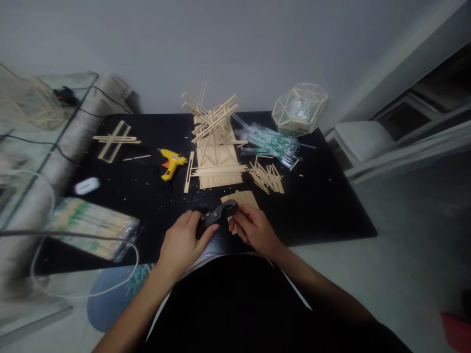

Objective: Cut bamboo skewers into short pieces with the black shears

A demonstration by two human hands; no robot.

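A pair of black hand cutters with a curved jaw (221,212) is in my left hand (184,238), whose fingers wrap round the handles. At the jaw end, the fingers of my right hand (253,228) are pinched together. Whatever they grip is too small to make out. Just under the jaw and the right fingertips lies a short flat row of thin wooden sticks (247,197). Beyond it, a larger bed of sticks (221,180) carries a frame of glued, crossed sticks (211,117).
A yellow glue gun (171,163) lies left of the sticks. Cut pieces (267,177) and plastic wrappers (270,142) are on the right, before a polyhedral stick frame (300,109). Packed sticks (93,228), a white case (87,186) and a white cable (84,296) are at left.
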